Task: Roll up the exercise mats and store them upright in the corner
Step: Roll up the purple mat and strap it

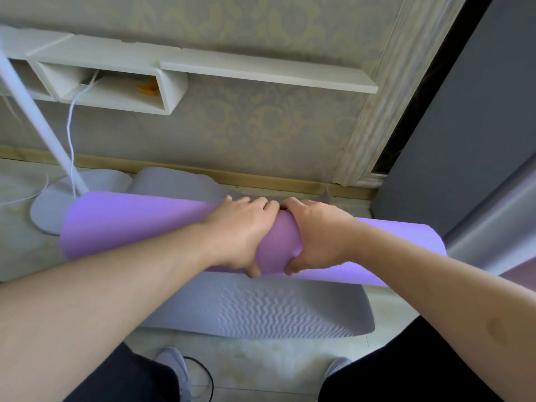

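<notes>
Apparently finishing the roll, both hands, left [240, 236] and right [311, 236], curl fingers tight around the middle of the purple mat [121, 224], held over the grey mat [261, 306] by the wall; next, stand it upright in the corner.

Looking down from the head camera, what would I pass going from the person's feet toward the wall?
Grey shoes → flat grey mat on the floor → rolled purple mat, with left hand and right hand both holding a grip on its middle → wooden baseboard → patterned wall → white shelf.
</notes>
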The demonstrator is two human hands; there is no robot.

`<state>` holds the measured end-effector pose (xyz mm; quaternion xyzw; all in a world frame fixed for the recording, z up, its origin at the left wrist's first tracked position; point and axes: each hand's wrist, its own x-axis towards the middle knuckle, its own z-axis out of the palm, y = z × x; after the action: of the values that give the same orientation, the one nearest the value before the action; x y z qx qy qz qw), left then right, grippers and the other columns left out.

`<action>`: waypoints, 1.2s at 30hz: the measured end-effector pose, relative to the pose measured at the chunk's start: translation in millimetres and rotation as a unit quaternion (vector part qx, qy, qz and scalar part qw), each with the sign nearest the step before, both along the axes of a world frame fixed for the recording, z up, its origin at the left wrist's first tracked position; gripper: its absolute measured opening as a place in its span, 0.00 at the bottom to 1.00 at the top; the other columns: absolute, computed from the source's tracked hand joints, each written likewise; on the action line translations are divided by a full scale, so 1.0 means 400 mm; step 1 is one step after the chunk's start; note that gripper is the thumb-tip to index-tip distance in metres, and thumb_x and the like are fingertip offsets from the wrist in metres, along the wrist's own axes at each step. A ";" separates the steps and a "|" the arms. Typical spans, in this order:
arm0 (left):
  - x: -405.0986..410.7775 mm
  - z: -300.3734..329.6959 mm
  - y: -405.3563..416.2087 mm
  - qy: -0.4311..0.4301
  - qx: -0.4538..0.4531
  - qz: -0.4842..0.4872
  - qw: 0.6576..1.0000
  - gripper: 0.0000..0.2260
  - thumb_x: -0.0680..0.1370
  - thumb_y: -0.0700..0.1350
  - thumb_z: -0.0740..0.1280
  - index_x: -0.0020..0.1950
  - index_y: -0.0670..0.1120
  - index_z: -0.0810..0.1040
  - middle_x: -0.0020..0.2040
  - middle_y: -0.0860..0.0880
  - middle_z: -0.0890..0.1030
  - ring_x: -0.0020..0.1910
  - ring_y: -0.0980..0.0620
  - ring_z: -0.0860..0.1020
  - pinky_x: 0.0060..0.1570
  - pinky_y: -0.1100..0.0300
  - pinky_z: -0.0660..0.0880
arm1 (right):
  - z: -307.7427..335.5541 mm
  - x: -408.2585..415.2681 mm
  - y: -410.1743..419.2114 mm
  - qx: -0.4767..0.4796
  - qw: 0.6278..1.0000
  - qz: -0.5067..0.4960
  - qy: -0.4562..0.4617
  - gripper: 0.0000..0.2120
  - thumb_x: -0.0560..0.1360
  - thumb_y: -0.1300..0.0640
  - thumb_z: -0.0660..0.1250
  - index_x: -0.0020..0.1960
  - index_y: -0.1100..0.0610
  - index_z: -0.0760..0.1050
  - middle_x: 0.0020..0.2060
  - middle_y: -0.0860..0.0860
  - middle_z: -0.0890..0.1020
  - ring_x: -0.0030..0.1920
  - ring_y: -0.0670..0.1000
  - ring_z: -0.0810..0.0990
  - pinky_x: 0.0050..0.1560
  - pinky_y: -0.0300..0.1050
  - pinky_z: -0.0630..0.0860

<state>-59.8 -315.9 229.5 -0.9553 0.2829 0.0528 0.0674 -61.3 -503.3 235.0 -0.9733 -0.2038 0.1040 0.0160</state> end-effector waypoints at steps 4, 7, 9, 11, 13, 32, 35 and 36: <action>0.039 0.032 0.055 0.100 -0.068 0.068 0.990 0.40 0.52 0.69 0.82 0.58 0.57 0.71 0.54 0.57 0.80 0.50 0.52 0.80 0.44 0.54 0.77 | -0.008 -0.014 -0.006 -0.111 0.988 0.055 -0.089 0.68 0.54 0.27 0.81 0.81 0.51 0.51 0.71 0.52 0.70 0.70 0.58 0.71 0.71 0.60 0.69; 0.042 0.038 0.080 0.161 -0.093 0.110 0.976 0.38 0.51 0.70 0.81 0.56 0.60 0.73 0.49 0.60 0.80 0.46 0.56 0.80 0.45 0.53 0.82 | -0.024 -0.011 0.003 -0.124 0.984 0.067 -0.111 0.59 0.56 0.30 0.81 0.77 0.51 0.57 0.65 0.51 0.74 0.64 0.58 0.75 0.65 0.60 0.73; 0.037 0.038 0.081 0.169 -0.087 0.114 0.975 0.37 0.52 0.70 0.80 0.55 0.59 0.73 0.48 0.59 0.80 0.46 0.55 0.80 0.46 0.52 0.83 | -0.024 -0.002 0.005 -0.104 0.986 0.071 -0.109 0.49 0.58 0.33 0.79 0.71 0.50 0.63 0.60 0.50 0.76 0.59 0.57 0.77 0.58 0.57 0.76; 0.024 0.035 0.068 0.154 -0.072 0.095 0.981 0.37 0.55 0.69 0.80 0.57 0.58 0.71 0.51 0.57 0.79 0.48 0.53 0.80 0.47 0.52 0.82 | -0.014 0.005 0.001 -0.078 0.990 0.069 -0.092 0.45 0.58 0.34 0.79 0.68 0.49 0.65 0.56 0.48 0.77 0.55 0.56 0.78 0.54 0.54 0.77; 0.009 0.018 0.047 0.094 -0.037 0.052 0.993 0.41 0.56 0.69 0.81 0.61 0.55 0.69 0.57 0.55 0.77 0.55 0.49 0.79 0.51 0.52 0.78 | -0.007 0.008 -0.003 -0.056 0.996 0.045 -0.055 0.44 0.57 0.33 0.80 0.65 0.48 0.66 0.53 0.46 0.79 0.51 0.54 0.79 0.49 0.52 0.77; 0.020 0.030 0.054 0.142 -0.046 0.091 0.985 0.39 0.54 0.70 0.79 0.58 0.57 0.71 0.52 0.56 0.79 0.49 0.51 0.81 0.46 0.51 0.82 | -0.018 -0.005 -0.001 -0.043 0.993 0.054 -0.091 0.45 0.58 0.32 0.78 0.69 0.47 0.67 0.56 0.46 0.79 0.53 0.54 0.80 0.50 0.50 0.77; -0.003 -0.002 0.024 0.046 0.012 0.013 0.999 0.46 0.57 0.69 0.81 0.67 0.53 0.67 0.62 0.52 0.77 0.60 0.46 0.80 0.57 0.49 0.78 | -0.018 -0.010 0.003 -0.015 0.999 0.013 -0.037 0.41 0.57 0.31 0.79 0.63 0.45 0.69 0.50 0.43 0.80 0.48 0.52 0.80 0.44 0.48 0.77; -0.010 -0.014 0.013 0.017 0.033 -0.010 0.999 0.50 0.57 0.68 0.82 0.71 0.51 0.65 0.65 0.51 0.76 0.63 0.45 0.78 0.60 0.48 0.76 | -0.018 -0.013 0.006 -0.001 1.000 -0.004 -0.014 0.40 0.57 0.31 0.80 0.62 0.45 0.70 0.48 0.42 0.80 0.46 0.51 0.79 0.43 0.47 0.76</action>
<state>-63.7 -310.9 224.0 -0.9486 0.2915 0.0781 0.0949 -66.4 -501.0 227.8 -0.9754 -0.2004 0.0910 0.0122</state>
